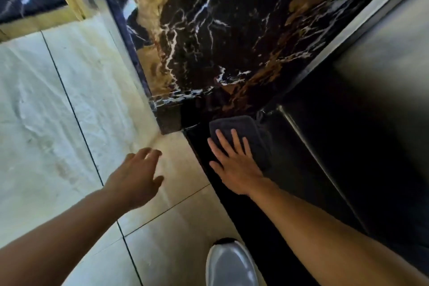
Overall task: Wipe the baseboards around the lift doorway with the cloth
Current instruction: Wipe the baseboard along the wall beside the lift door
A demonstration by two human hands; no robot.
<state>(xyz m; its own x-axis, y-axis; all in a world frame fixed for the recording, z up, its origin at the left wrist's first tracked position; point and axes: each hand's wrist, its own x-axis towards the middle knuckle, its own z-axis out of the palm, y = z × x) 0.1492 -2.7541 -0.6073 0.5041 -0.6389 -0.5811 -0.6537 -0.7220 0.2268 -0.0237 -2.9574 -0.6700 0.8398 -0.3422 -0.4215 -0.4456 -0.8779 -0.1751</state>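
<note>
Dark cloth (241, 131) pressed flat against the black marble baseboard (197, 109) at the doorway's foot, just beside the steel lift frame (299, 127). Right hand (234, 162) spread open on it, fingers splayed, gripping nothing. Left hand (137, 176) loosely open, empty, over the beige floor (69, 123). White shoe (232, 264) below.

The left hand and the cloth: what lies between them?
In the head view, only bare beige floor tile separates the left hand from the cloth.
</note>
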